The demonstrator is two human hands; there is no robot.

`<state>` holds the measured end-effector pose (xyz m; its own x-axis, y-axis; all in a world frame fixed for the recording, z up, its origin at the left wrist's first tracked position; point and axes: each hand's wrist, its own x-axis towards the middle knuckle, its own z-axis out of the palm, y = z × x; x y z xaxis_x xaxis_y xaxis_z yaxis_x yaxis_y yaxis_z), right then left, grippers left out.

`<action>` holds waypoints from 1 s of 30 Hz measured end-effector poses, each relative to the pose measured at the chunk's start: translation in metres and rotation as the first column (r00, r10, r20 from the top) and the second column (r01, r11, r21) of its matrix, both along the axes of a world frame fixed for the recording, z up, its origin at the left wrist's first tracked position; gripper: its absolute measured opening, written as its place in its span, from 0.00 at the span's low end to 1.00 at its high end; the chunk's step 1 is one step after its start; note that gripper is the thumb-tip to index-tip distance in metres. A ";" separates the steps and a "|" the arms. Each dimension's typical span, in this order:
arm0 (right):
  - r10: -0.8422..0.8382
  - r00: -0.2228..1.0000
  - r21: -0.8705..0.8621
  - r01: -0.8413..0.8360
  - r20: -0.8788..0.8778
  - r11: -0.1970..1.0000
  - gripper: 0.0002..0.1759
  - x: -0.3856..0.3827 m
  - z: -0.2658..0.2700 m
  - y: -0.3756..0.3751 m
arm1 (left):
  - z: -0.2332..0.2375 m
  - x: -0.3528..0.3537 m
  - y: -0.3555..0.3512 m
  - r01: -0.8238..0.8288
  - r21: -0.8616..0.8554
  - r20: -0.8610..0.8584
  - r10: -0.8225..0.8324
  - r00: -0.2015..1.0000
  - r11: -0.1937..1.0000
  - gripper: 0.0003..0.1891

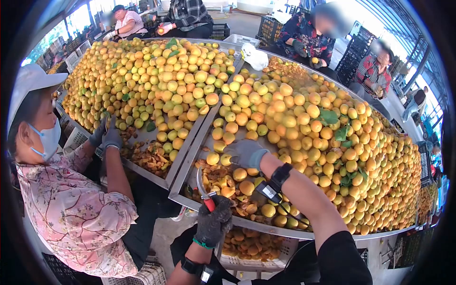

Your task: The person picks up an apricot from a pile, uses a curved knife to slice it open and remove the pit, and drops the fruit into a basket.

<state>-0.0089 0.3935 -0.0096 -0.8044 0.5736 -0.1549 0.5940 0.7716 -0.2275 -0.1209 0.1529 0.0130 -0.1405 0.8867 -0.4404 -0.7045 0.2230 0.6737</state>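
A big metal desk (189, 203) carries a heap of yellow fruit (304, 135) from its left edge to its right end. A white basket (290, 247) of cut fruit (251, 243) sits under the near edge. The right grip (247, 153) is at the fruit by the left edge; I cannot tell if it holds any. The left grip (213, 223) squeezes a curved knife (204, 192) by the near left corner.
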 end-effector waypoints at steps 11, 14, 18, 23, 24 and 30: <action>0.157 0.925 -0.401 -0.005 0.347 0.916 0.30 0.032 0.027 -0.027 | -0.005 -0.017 -0.006 0.002 0.012 0.029 -0.002 1.000 1.000 0.06; 0.211 0.902 -0.128 -0.175 0.376 0.976 0.34 0.052 0.020 -0.070 | -0.004 -0.013 -0.006 0.058 0.054 0.079 -0.062 0.995 0.997 0.06; 0.134 0.975 -0.032 -0.131 0.175 0.991 0.38 0.069 0.009 -0.090 | -0.004 -0.006 -0.005 0.086 0.047 -0.009 -0.086 0.996 0.995 0.06; -0.676 0.621 -0.827 0.078 -0.397 0.557 0.29 0.102 0.039 -0.138 | -0.003 0.000 -0.004 0.213 0.014 -0.086 -0.211 0.974 0.977 0.05; -0.762 0.517 -0.897 -0.025 -0.390 0.442 0.27 0.110 0.051 -0.152 | -0.006 0.005 -0.003 0.243 0.040 -0.147 -0.235 0.961 0.969 0.05; -0.948 0.239 -0.969 -0.182 -0.209 0.167 0.25 0.170 0.103 -0.267 | 0.007 0.042 -0.034 0.659 -0.072 -0.400 -0.627 0.669 0.749 0.09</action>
<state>0.1616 0.1269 0.0931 -0.4444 0.8170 -0.3674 -0.2150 -0.4954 -0.8416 -0.0786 0.1190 0.0196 0.3385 0.8470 -0.4099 -0.0919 0.4633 0.8814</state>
